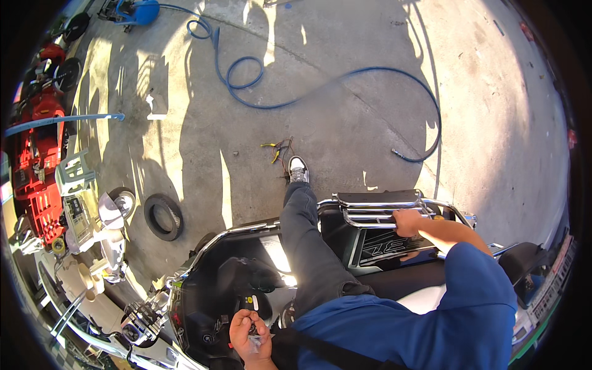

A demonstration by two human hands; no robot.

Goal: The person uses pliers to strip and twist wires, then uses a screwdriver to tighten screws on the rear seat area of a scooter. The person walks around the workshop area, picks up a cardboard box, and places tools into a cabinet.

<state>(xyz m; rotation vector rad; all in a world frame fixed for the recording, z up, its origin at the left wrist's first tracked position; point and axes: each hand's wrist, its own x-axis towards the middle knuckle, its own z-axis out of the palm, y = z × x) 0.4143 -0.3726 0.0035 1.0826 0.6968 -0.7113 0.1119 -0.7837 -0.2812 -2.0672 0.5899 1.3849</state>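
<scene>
My right hand [407,222] is wrapped round a chrome tube of a metal rack [361,217] on the side of a black vehicle. Close to my body at the lower edge, my left hand [250,333] is closed with its fingers curled in. A small, partly clear thing shows at that palm, too small to name. Just beyond the left hand is the vehicle's black front panel [209,330]. My leg in dark trousers [311,240] reaches across the vehicle's chrome rail, and the shoe [298,169] is on the concrete.
Jumper-like leads with yellow clamps [275,152] lie beside my shoe. A blue hose [271,106] loops over the concrete from a blue machine [145,12]. On the left are a loose tyre [163,217], a red tool case [44,197] and a plastic stool [75,174].
</scene>
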